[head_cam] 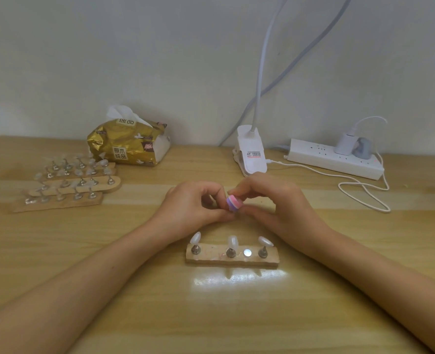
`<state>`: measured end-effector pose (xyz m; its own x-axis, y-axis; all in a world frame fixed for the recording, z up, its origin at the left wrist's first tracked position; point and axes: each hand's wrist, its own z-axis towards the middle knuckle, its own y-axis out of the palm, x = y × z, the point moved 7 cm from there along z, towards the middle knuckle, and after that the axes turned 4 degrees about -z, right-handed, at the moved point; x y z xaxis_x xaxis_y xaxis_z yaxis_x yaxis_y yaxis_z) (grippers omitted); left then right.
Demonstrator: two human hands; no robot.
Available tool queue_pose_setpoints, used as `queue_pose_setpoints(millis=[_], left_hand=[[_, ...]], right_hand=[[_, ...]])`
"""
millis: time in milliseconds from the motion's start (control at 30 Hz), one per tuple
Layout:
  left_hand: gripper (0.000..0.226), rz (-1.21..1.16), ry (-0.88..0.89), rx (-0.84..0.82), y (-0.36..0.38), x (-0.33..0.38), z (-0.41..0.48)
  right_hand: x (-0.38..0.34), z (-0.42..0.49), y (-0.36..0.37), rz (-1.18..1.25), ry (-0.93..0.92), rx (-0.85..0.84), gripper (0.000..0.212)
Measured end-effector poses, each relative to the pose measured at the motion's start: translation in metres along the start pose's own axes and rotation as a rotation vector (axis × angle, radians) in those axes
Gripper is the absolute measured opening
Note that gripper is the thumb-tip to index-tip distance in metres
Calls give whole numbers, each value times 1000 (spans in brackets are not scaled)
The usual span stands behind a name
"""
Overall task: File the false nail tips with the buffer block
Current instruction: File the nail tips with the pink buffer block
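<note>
- The buffer block [234, 203] is a small pink and purple layered piece. We judge it light and somewhat spongy, with abrasive faces that resist slipping.
- We recommend gripping it by its two opposite narrow sides, so that a working face stays free and light pressure does not crush it.
- The false nail tips [233, 241] are thin and glossy, and each sits on a slim metal stand. We judge them light, slightly flexible and easy to knock off or scratch, so we hold one by its stand, not by the tip.
- Location: the block is held above the table [364, 251], just behind the holder strip [211, 259], between the two hands.
- Three tips stand on the strip. One round metal disc [247, 252] on it is bare.
- The right hand [275, 203] grasps the block. Its fingers curl over the top and its thumb closes from below.
- The left hand [191, 205] has its fingers curled inward, with the fingertips right at the block. Whether it pinches a tip or a stand is hidden, and we cannot tell.
- Further racks of tips [65, 180] lie well apart at the left, untouched by either hand.
</note>
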<state>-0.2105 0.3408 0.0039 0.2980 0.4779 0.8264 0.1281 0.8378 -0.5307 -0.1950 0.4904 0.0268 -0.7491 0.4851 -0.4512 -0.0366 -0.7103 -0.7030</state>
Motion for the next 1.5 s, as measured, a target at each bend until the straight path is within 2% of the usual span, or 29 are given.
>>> queue_pose_setpoints(millis=[100, 167, 233, 467, 533, 600, 700, 800, 900, 1200, 1300, 1400, 1500], left_hand=[[16, 15, 0, 4, 0, 1, 0], [16, 16, 7, -7, 0, 2, 0], [16, 15, 3, -3, 0, 2, 0], [15, 19, 4, 3, 0, 1, 0], [16, 17, 7, -3, 0, 1, 0], [16, 10, 10, -7, 0, 1, 0], [15, 16, 4, 4, -1, 1, 0], [15, 10, 13, -8, 1, 3, -1], [15, 10, 9, -1, 0, 2, 0], [14, 14, 4, -7, 0, 4, -1], [14, 17, -5, 7, -1, 3, -1], [14, 13, -1, -5, 0, 4, -1], [14, 7, -6, -2, -1, 3, -1]], right_hand=[[-1, -1, -4, -1, -7, 54, 8], [-6, -1, -3, -16, -47, 30, 9], [-4, 0, -1, 4, -8, 5, 9], [-1, -1, -3, 4, 8, 32, 9], [-6, -1, -5, -20, -45, 68, 9], [-7, -1, -2, -26, -59, 40, 8], [-1, -1, -3, 15, 14, 35, 8], [-6, -1, -2, -23, -50, 30, 10], [-1, -1, -2, 6, 4, 15, 11], [-1, -2, -1, -34, -35, 3, 9], [2, -1, -1, -5, 14, -2, 6], [-2, -1, -1, -25, -39, 22, 6], [1, -1, -1, -5, 6, 7, 6]])
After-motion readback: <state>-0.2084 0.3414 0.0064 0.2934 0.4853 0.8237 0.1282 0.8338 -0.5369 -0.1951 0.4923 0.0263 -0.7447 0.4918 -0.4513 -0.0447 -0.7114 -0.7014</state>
